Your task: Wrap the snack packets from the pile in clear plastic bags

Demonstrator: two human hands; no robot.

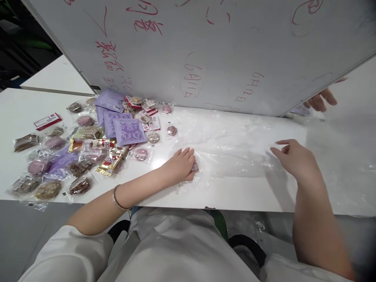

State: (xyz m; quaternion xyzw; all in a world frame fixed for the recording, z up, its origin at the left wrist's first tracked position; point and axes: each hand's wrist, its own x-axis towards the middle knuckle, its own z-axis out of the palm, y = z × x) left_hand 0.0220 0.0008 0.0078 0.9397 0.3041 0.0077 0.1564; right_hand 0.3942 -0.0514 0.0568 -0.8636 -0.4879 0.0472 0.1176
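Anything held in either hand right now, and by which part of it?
Left hand: a small wrapped item shows at its edge, mostly covered; whether it's gripped, and where, can't be told. Right hand: open, nothing visibly held.

Just off centre at 6 o'clock, the left hand [180, 166] smothers most of a small wrapped item [195, 167], its kind unreadable! Out at 4 o'clock, the right forearm [319, 223] smears into blur. At 3 o'clock the plastic sheet [346, 164] runs off the edge; above, the whiteboard [223, 47] masks much of another person's hand [319, 102]. 11 o'clock, red writing [145, 8] gets clipped! At 9 o'clock, piled packets [91, 143] bury each other, fine print too tiny.
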